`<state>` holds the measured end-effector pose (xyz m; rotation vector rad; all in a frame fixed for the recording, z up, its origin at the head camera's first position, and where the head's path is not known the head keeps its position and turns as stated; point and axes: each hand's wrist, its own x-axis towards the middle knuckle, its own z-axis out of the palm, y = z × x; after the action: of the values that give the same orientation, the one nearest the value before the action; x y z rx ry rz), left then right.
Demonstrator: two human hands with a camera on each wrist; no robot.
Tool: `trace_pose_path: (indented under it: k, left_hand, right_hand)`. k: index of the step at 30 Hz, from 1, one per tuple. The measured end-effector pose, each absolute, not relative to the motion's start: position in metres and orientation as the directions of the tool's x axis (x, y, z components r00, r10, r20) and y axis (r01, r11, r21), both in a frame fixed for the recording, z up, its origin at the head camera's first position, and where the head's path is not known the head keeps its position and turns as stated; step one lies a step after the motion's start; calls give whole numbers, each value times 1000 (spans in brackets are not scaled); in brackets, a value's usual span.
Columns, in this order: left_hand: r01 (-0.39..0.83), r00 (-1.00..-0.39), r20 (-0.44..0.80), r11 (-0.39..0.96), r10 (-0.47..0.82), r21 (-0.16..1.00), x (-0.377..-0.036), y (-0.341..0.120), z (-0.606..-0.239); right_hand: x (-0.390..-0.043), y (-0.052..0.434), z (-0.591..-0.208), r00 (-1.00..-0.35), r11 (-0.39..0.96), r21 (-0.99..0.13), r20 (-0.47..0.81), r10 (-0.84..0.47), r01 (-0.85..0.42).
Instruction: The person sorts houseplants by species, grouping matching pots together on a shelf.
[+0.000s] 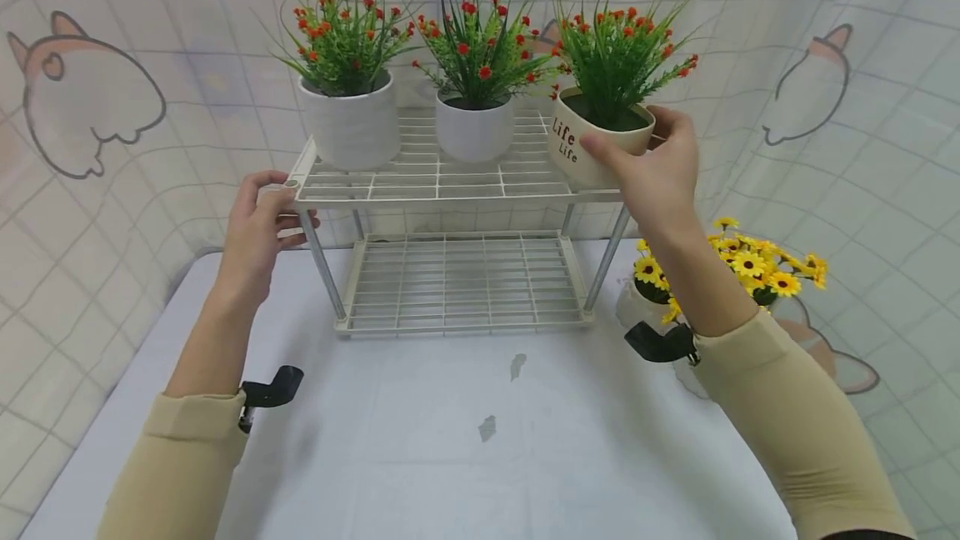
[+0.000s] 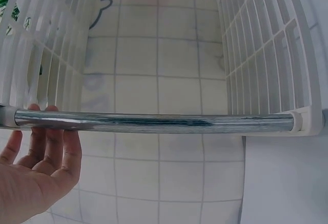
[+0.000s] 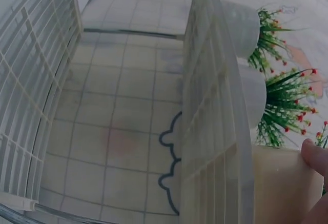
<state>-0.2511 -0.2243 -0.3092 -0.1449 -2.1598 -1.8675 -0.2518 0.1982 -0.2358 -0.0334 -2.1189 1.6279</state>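
Note:
My right hand grips a cream flowerpot lettered "Life Life", thumb on its front wall and fingers round the far right side. Red-orange flowers and green grass fill this pot, which tilts slightly at the right end of the upper tier. Two white pots with similar flowers, one at the left and one in the middle, stand on the same tier. My left hand holds the white two-tier rack at its upper left corner. In the left wrist view its fingers curl round the metal post.
The rack's lower tier rests on a white-covered table. Right of the rack, partly behind my right forearm, are potted yellow flowers. A wall covering with grid lines and cartoon animals hangs close behind. Two small grey patches mark the cloth.

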Motion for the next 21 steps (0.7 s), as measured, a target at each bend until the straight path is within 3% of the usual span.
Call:
trace_pose_path:
  k: [11,21]
  left_hand:
    - [270,-948,301,238,-105,933,-251,-223,-313]
    - [272,-944,307,246,-119,930,-251,-223,-312]
  right_hand:
    - [-287,191,-227,-932,402,-910,225,283,-97]
    - [-305,189,-217,-949,541,-839,216,229,-60]
